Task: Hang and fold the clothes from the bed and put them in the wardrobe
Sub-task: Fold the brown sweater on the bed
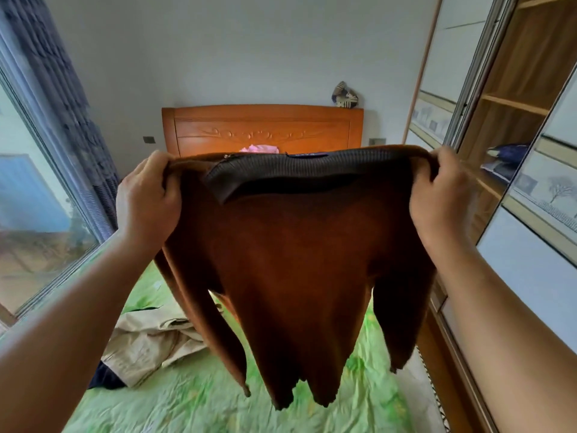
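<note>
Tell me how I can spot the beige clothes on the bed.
Start at the green bed. On its left side, near the window, lies a crumpled beige garment. Unlike the brown sweater held up in the air, it is pale and lies on the bed.

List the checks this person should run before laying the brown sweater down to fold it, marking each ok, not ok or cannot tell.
1. Left hand grips one shoulder of the sweater: ok.
2. Right hand grips the other shoulder: ok.
3. Sleeves hang free, untangled: ok.
4. Bare sheet below for laying it down: ok.
5. Beige garment clear of that spot: cannot tell.
</note>
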Available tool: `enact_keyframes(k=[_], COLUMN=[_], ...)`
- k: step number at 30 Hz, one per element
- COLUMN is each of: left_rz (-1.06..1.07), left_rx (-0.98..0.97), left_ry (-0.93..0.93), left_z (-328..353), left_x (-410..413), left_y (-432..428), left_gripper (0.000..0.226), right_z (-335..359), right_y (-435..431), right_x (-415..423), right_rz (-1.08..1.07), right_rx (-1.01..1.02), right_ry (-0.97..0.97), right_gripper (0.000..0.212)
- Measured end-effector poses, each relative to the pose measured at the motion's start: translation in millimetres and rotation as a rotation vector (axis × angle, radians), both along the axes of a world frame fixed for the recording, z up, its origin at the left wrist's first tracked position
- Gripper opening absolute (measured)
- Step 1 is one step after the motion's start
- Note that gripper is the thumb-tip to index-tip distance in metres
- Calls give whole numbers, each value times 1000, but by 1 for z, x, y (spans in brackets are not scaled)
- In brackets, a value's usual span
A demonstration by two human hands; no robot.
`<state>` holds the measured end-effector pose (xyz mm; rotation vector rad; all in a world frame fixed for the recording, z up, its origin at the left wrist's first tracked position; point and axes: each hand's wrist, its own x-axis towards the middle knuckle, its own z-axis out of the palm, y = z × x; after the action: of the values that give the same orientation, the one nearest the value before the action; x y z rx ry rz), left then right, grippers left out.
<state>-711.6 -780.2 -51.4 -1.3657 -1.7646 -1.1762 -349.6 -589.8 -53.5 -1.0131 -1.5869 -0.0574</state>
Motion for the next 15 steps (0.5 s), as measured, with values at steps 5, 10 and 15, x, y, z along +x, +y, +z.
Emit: enact_keyframes(k=[5,10,15], left_rz=[-1,8,-10], left_rx=[-129,-365,-609], left_ry=[-53,-94,-208], left_z=[-34,-104,-192], left_x=[-13,-48,-87], left_y=[32,74,110], left_gripper=[10,6,5], right_z=[-34,-98,-172], right_y=[26,59,83], right_x=[-15,-38,-63], right_rz=[-41,-15,27], right_rx=[-36,-243,-469], right_ry=[-126,-273,-377], right_gripper=[24,26,29])
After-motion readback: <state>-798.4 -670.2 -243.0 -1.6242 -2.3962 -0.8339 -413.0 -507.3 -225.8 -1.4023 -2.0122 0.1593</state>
